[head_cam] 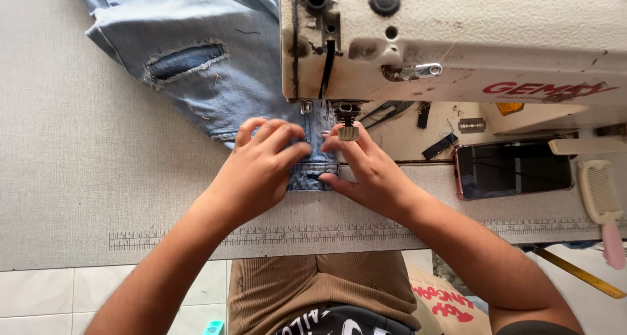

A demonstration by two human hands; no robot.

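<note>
Light blue ripped jeans (196, 67) lie on the grey sewing table, and their hem (312, 172) runs under the presser foot (347, 131) of a cream sewing machine (457, 41). My left hand (261, 168) presses flat on the hem's left side, fingers spread over the denim. On the hem's right side my right hand (369, 168) pinches the fabric, thumb at the lower edge and fingers close beside the presser foot. The needle area is partly hidden by the machine head.
A dark phone (513, 168) lies right of the hands, with a cream comb (599, 194) beyond it. A razor blade (471, 125) and small black parts sit on the machine bed. A printed ruler (261, 234) runs along the table's front edge. A yellow ruler (581, 273) hangs lower right.
</note>
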